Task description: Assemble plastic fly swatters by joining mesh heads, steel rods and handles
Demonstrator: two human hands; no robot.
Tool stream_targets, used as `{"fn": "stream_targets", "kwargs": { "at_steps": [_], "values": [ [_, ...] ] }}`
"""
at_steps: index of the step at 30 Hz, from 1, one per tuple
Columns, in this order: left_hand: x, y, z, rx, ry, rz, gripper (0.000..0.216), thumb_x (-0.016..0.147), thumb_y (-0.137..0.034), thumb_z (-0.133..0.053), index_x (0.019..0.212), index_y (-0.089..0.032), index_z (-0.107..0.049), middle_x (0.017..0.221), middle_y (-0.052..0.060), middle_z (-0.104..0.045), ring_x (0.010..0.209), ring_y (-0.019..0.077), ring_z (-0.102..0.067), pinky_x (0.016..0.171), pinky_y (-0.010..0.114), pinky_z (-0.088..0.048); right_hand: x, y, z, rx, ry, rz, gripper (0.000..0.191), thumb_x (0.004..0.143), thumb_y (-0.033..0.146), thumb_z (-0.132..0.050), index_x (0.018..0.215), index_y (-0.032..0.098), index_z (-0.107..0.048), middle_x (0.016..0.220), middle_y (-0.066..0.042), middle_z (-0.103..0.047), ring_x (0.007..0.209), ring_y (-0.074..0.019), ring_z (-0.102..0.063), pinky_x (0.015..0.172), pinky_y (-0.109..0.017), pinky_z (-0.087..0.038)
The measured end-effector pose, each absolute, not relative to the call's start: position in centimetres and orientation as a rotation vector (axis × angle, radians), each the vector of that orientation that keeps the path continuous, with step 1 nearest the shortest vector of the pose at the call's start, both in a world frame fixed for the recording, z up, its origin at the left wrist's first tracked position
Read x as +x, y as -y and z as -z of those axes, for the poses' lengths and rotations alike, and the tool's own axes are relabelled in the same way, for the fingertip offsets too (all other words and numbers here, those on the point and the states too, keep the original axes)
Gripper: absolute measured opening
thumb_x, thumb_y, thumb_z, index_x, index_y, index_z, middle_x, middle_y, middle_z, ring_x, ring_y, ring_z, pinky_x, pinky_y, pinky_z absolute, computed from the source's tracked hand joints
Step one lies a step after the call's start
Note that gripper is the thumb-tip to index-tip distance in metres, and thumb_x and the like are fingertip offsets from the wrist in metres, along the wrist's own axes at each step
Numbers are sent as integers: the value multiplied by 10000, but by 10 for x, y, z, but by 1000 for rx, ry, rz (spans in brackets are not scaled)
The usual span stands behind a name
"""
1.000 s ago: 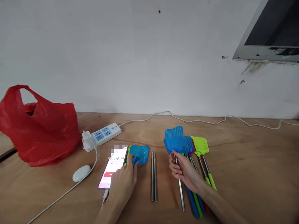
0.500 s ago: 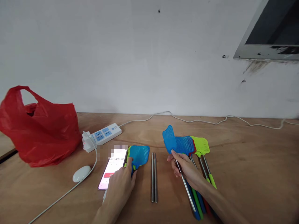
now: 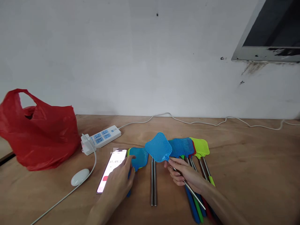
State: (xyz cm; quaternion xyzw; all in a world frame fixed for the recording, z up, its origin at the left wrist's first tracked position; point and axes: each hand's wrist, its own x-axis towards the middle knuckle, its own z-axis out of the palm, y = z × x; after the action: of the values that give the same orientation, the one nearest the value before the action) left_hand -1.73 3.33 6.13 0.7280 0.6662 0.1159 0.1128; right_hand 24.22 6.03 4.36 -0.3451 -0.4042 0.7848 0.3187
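Note:
A blue fly swatter (image 3: pixel 158 147) is pinched in my right hand (image 3: pixel 184 172) just below its mesh head. The swatter's bare metal rod slants down to the right, over the handles of a row of swatters. In that row lie overlapping blue swatters (image 3: pixel 184 147), a red one mostly covered, and yellow-green swatters (image 3: pixel 199 146). My left hand (image 3: pixel 119 178) is over the phone's right side, thumb and index finger apart beside a blue swatter head (image 3: pixel 140 157) with yellow-green edges under it. Two metal rods (image 3: pixel 153 184) lie side by side between my hands.
A lit phone (image 3: pixel 109 175) showing a timer lies partly under my left hand. Left of it are a white oval device (image 3: pixel 80 177), a white power strip (image 3: pixel 107 136) with a cable, and a red plastic bag (image 3: pixel 47 134). A thin cord (image 3: pixel 194 122) runs along the wall.
My right hand has swung the blue swatter's head left and down, away from the row and over the metal rods' tops. My left hand has drawn back slightly from the left swatters.

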Motion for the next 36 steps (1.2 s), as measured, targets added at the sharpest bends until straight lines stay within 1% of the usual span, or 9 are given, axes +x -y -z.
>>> {"fn": "stream_targets", "kwargs": {
  "at_steps": [5, 8, 12, 15, 18, 20, 25, 30, 36],
  "values": [
    [-25, -38, -59, 2029, -1704, -797, 478, 979, -351, -385, 1444, -243, -353, 1121, 68, -646, 750, 202, -643, 691, 342, -507, 248, -58, -52, -807, 1084, -2275, 370, 884, 537, -648, 878, 170, -599, 554, 127, -260, 450, -44, -72, 382, -172, -77],
    [-25, -40, -64, 1957, -1534, -919, 523, 999, -385, -427, 1496, -295, -289, 1254, 69, -606, 887, 197, -638, 734, 312, -522, 251, -58, -57, -766, 1050, -2469, 364, 891, 518, -643, 839, 161, -595, 528, 133, -229, 444, -45, -44, 376, -173, -50],
    [-25, -47, -73, 2133, -1285, -898, 415, 994, -306, -435, 1408, -282, -443, 1440, 88, -488, 1203, 240, -539, 978, 357, -456, 251, -56, -61, -738, 1037, -2591, 285, 875, 432, -682, 834, 171, -578, 529, 135, -234, 442, -44, -45, 387, -176, -49],
    [-23, -55, -77, 2192, -1209, -916, 274, 984, -309, -421, 1188, -243, -591, 1386, 95, -528, 1270, 263, -483, 1064, 394, -381, 246, -52, -61, -786, 1120, -2513, 328, 851, 477, -696, 798, 189, -547, 536, 137, -220, 445, -48, -52, 394, -195, -47],
    [-20, -59, -78, 2038, -1297, -841, 253, 959, -415, -447, 920, -222, -606, 983, 62, -663, 969, 247, -601, 925, 383, -467, 240, -44, -61, -976, 1348, -2266, 413, 861, 594, -619, 753, 206, -526, 531, 126, -240, 439, -59, -97, 406, -225, -66],
    [-16, -59, -78, 1920, -1339, -781, 348, 949, -508, -429, 792, -221, -549, 736, 4, -598, 726, 201, -589, 751, 335, -516, 235, -38, -63, -1094, 1613, -1991, 427, 920, 594, -518, 734, 210, -536, 532, 93, -300, 450, -80, -208, 433, -240, -132],
    [-9, -60, -75, 1686, -1408, -664, 492, 931, -661, -333, 840, -220, -531, 539, -77, -462, 388, 140, -491, 354, 233, -412, 227, -27, -55, -1193, 2084, -1088, 320, 989, 312, -473, 688, 218, -528, 644, -7, -490, 631, -160, -432, 581, -301, -235],
    [-14, -71, -71, 1626, -1555, -641, 515, 889, -671, -384, 875, -197, -582, 502, -90, -402, 374, 148, -473, 308, 220, -366, 217, -22, -31, -1405, 2109, -593, 142, 867, 134, -572, 769, 237, -571, 561, 47, -295, 497, -142, -172, 554, -347, -112],
    [-41, -80, -80, 1778, -1769, -730, 569, 907, -649, -306, 849, -176, -616, 603, -2, -590, 440, 158, -520, 393, 230, -341, 229, -32, -39, -1470, 2141, -688, 251, 929, 206, -489, 679, 230, -504, 590, -6, -450, 546, -173, -391, 559, -339, -170]
  ]
}}
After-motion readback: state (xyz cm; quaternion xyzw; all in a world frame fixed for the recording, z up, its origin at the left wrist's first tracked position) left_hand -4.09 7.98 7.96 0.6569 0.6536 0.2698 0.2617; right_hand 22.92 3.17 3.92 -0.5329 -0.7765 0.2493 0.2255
